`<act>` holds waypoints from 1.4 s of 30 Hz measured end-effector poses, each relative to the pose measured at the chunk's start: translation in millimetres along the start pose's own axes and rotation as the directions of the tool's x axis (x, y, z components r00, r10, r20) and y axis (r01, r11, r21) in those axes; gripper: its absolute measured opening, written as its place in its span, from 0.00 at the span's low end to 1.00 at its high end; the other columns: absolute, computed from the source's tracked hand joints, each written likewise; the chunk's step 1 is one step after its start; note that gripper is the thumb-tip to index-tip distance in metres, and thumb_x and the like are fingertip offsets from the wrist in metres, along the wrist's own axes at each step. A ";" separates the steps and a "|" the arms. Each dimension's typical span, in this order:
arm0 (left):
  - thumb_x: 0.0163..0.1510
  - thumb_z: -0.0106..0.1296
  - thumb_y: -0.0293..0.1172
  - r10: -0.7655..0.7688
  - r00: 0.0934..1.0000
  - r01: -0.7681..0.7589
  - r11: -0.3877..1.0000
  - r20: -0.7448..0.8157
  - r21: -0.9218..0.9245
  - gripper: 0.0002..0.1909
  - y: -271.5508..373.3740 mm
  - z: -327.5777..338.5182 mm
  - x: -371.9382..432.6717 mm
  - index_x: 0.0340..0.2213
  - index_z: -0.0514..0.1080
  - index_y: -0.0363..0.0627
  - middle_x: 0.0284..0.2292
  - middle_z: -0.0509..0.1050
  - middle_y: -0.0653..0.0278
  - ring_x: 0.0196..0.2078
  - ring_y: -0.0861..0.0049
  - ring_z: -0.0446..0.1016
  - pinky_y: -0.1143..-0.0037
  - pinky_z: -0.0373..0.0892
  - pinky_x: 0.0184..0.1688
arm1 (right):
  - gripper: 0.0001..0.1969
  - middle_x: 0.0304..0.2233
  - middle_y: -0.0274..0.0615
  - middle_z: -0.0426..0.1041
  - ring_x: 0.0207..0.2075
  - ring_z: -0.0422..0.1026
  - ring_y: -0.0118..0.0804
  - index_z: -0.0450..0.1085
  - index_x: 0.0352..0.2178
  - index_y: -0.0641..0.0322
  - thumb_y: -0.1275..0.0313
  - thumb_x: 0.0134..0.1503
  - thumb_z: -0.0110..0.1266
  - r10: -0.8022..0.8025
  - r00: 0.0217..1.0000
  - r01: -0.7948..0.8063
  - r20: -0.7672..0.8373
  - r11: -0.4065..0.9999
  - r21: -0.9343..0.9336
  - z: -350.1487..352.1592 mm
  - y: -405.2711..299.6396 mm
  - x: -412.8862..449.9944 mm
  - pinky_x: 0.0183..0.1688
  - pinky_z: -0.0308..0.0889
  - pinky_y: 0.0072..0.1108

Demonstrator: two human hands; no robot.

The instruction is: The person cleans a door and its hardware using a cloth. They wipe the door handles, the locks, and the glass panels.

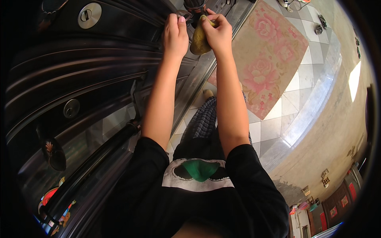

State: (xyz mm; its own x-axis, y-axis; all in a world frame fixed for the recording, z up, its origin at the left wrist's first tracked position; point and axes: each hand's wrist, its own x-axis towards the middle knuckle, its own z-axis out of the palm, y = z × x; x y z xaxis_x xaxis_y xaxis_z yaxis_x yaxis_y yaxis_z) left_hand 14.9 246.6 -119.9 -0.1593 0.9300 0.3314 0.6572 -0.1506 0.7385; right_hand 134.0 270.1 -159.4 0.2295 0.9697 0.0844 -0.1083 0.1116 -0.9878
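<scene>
My left hand point(176, 37) is at the top middle, its fingers curled around a curved metal bracket point(185, 14) of a door pull bar. Between the fingers and thumb of my right hand point(219, 32) hangs a yellow-green cloth point(200, 41), bunched into a pouch shape. Just above the cloth is the dark pull bar point(195, 5) with copper-coloured bands, partly cut off by the top edge. My right fingertips reach behind the cloth beside this bar, so their contact with it is hidden. The glossy black door point(98, 59) fills the left side.
The door carries round lock cylinders point(89, 15) and a second long black pull bar point(95, 160). A metal threshold point(205, 70) runs diagonally under my arms. Beyond it lies a floral mat point(268, 56) on checkered tiles point(269, 131). Shoes point(319, 29) stand at the upper right.
</scene>
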 end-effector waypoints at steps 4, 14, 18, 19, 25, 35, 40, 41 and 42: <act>0.61 0.38 0.35 0.000 1.000 -0.001 1.000 -0.015 -0.025 0.12 2.0 -0.4 -1.1 0.31 0.61 0.37 0.29 0.69 0.50 0.31 0.56 0.67 0.68 0.63 0.35 | 0.11 0.39 0.54 0.73 0.38 0.74 0.49 0.67 0.25 0.68 0.74 0.42 0.61 -0.217 0.976 0.210 0.013 0.922 -0.325 7.4 -5.9 -2.9 0.38 0.69 0.26; 0.61 0.38 0.35 0.033 0.999 -0.033 0.999 -0.015 -0.001 0.12 -3.2 -1.3 -1.6 0.31 0.61 0.37 0.28 0.68 0.51 0.30 0.60 0.66 0.69 0.63 0.35 | 0.08 0.38 0.52 0.75 0.34 0.76 0.37 0.66 0.25 0.70 0.76 0.45 0.58 -0.009 0.987 -0.012 -0.161 0.992 -0.129 13.7 -0.7 -2.1 0.37 0.68 0.21; 0.61 0.38 0.35 0.020 1.000 -0.020 1.000 -0.001 -0.006 0.12 -4.0 0.2 -1.0 0.31 0.61 0.37 0.28 0.68 0.51 0.30 0.60 0.66 0.69 0.63 0.35 | 0.08 0.40 0.53 0.74 0.40 0.75 0.37 0.68 0.26 0.71 0.76 0.46 0.58 0.120 0.992 -0.107 -0.044 0.966 0.237 4.3 1.6 0.7 0.42 0.67 0.21; 0.61 0.38 0.35 0.033 0.999 -0.033 0.999 -0.010 -0.014 0.12 -4.8 0.1 -0.9 0.31 0.61 0.37 0.28 0.69 0.51 0.30 0.59 0.66 0.69 0.63 0.36 | 0.08 0.40 0.53 0.74 0.40 0.75 0.37 0.68 0.26 0.71 0.76 0.46 0.58 0.121 0.992 -0.107 -0.044 0.966 0.237 4.6 -0.3 -0.7 0.42 0.67 0.21; 0.61 0.38 0.35 0.033 0.999 -0.033 0.999 -0.006 0.003 0.12 -1.8 0.3 -1.3 0.31 0.61 0.37 0.30 0.70 0.50 0.32 0.59 0.67 0.69 0.64 0.37 | 0.08 0.44 0.50 0.73 0.44 0.73 0.39 0.67 0.24 0.71 0.76 0.45 0.58 0.032 0.988 -0.031 -0.152 0.999 0.008 15.9 0.1 -8.2 0.45 0.66 0.24; 0.59 0.39 0.32 0.077 0.997 -0.078 0.997 -0.018 -0.028 0.11 -4.1 -1.0 -1.4 0.29 0.61 0.36 0.28 0.67 0.49 0.31 0.51 0.66 0.65 0.63 0.33 | 0.08 0.45 0.51 0.72 0.43 0.73 0.40 0.68 0.23 0.72 0.76 0.44 0.58 0.148 0.987 -0.141 -0.063 0.984 0.105 14.0 -9.1 -3.5 0.43 0.66 0.24; 0.60 0.39 0.32 0.119 0.993 -0.119 0.993 -0.018 0.002 0.11 -3.9 -0.5 -1.2 0.29 0.61 0.36 0.28 0.67 0.49 0.31 0.52 0.66 0.65 0.63 0.34 | 0.08 0.46 0.50 0.71 0.44 0.72 0.39 0.67 0.23 0.71 0.76 0.44 0.58 0.124 0.981 -0.118 -0.149 0.992 0.048 15.1 -4.1 -5.5 0.44 0.66 0.23; 0.59 0.39 0.32 0.100 0.995 -0.100 0.995 -0.017 -0.013 0.11 -3.3 -0.4 -0.9 0.29 0.61 0.36 0.29 0.67 0.49 0.31 0.52 0.66 0.65 0.63 0.34 | 0.07 0.46 0.51 0.71 0.44 0.72 0.40 0.68 0.23 0.71 0.76 0.44 0.58 0.163 0.979 -0.154 -0.121 0.985 0.080 13.6 -5.2 -3.8 0.45 0.65 0.23; 0.59 0.39 0.32 0.083 0.996 -0.083 0.996 -0.015 -0.027 0.11 -2.0 -1.0 0.1 0.29 0.61 0.36 0.29 0.67 0.50 0.31 0.52 0.66 0.65 0.63 0.34 | 0.07 0.46 0.51 0.71 0.45 0.72 0.41 0.69 0.23 0.71 0.76 0.44 0.58 0.202 0.975 -0.191 -0.093 0.975 0.113 13.0 -7.2 -2.9 0.45 0.65 0.23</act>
State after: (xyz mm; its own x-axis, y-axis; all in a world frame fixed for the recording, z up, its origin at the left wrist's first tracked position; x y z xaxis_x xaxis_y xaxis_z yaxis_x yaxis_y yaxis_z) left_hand 12.8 246.6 -120.7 -0.1154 0.9092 0.4001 0.6484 -0.2362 0.7237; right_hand 121.5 269.3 -150.9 0.2920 0.9476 -0.1292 -0.2591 -0.0517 -0.9645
